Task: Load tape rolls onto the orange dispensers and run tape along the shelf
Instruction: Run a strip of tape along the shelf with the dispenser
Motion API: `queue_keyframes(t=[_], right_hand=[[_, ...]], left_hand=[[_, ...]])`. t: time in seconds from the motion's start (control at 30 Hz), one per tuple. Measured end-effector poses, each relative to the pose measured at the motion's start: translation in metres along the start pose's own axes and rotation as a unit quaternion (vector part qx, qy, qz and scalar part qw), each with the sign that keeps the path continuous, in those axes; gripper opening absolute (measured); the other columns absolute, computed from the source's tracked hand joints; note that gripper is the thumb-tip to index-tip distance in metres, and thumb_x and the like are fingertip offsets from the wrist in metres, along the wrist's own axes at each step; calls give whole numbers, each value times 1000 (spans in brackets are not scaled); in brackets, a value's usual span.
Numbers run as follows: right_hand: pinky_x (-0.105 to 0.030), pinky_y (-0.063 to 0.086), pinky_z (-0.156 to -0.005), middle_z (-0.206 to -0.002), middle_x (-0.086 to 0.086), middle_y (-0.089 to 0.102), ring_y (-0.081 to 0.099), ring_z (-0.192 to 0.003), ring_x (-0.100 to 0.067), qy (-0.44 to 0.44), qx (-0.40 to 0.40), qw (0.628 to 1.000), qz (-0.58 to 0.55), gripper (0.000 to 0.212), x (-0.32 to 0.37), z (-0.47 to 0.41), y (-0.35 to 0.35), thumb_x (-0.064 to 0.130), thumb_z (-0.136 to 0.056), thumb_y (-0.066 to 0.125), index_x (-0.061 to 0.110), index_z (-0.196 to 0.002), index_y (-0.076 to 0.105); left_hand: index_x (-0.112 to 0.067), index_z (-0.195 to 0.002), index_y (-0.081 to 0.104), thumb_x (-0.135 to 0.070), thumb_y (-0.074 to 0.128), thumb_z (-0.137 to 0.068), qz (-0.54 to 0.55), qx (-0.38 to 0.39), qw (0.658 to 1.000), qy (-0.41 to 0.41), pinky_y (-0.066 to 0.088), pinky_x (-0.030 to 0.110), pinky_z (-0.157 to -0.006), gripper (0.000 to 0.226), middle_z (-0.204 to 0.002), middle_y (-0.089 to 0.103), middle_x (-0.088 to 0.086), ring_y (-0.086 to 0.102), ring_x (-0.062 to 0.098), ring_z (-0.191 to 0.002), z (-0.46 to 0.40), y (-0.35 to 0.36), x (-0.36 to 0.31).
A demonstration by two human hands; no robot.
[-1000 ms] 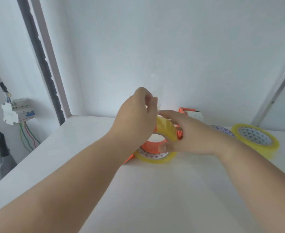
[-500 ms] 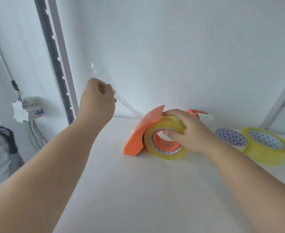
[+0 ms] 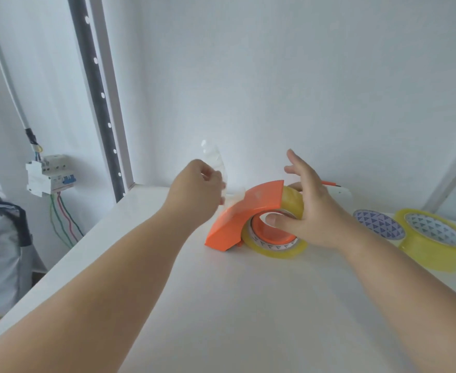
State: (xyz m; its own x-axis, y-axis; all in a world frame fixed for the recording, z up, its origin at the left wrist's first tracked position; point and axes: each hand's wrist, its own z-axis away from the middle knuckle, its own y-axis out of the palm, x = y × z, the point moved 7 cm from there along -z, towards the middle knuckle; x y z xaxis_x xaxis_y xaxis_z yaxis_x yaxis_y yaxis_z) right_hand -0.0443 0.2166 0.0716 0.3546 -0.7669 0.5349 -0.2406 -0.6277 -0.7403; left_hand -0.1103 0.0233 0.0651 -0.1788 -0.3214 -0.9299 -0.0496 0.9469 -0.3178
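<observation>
Nearest, the left hand point(image 3: 198, 188) pinches a clear tape strip point(image 3: 216, 160) at the orange plastic dispenser point(image 3: 241, 215)'s ten o'clock. Its loaded yellow tape roll point(image 3: 278, 244) shows illegible core print under the right hand point(image 3: 309, 211), thumb inside, fingers splayed. At three o'clock, a spare yellow roll point(image 3: 434, 242) lies on the white shelf point(image 3: 248, 305).

Two bare forearms are reaching in from the lower corners of the frame, left hand point(image 3: 197, 189) and right hand point(image 3: 311, 208) both ungloved, wearing no sleeves, and seemingly no rings or watch, though motion blur is softening the fingers.
</observation>
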Motion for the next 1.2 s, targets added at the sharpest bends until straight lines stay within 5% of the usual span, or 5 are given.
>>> queue_keyframes(t=[0.2, 0.5, 0.83, 1.0, 1.2], right_hand=[[-24, 31, -103, -138, 22, 19, 31, -126, 6, -36, 25, 998, 38, 109, 5, -1, 2, 44, -63, 82, 71, -126, -2], [-18, 34, -97, -121, 27, 41, 41, -115, 11, -37, 114, 989, 81, 52, 20, -11, 4, 76, -64, 50, 52, -110, 54], [-32, 42, -97, -110, 18, 47, 53, -104, -4, 2, 98, 994, 38, 20, 20, -18, 11, 50, -80, 55, 42, -96, 63], [-31, 44, -92, -109, 13, 48, 53, -101, -7, -10, 57, 997, 50, 11, 16, -24, 10, 37, -82, 63, 37, -94, 64], [-33, 44, -94, -106, 20, 47, 52, -102, -2, 5, 73, 995, 60, 11, -4, -46, 6, 41, -81, 62, 41, -91, 62]], left_hand=[[-21, -81, 46, -28, 42, -93, 2, -9, 1000, -12, 56, 49, -80, 14, -76, 66, -5, 71, 28, -80, -5, 0, 3], [-19, -83, 51, -26, 44, -92, -11, -44, 999, -11, 56, 45, -82, 13, -84, 66, -4, 70, 15, -77, -16, -22, 6], [-15, -76, 51, -17, 42, -81, 47, -162, 985, -36, 49, 34, -66, 10, -83, 65, -2, 70, 17, -79, -32, -78, 24], [-2, -85, 56, -16, 38, -80, -95, -214, 969, -72, 37, 25, -51, 24, -75, 60, 10, 49, 26, -60, -40, -130, 60], [-7, -75, 61, -19, 47, -86, -277, -118, 944, -134, 41, 27, -58, 21, -66, 60, 11, 54, 29, -61, -47, -124, 108]])
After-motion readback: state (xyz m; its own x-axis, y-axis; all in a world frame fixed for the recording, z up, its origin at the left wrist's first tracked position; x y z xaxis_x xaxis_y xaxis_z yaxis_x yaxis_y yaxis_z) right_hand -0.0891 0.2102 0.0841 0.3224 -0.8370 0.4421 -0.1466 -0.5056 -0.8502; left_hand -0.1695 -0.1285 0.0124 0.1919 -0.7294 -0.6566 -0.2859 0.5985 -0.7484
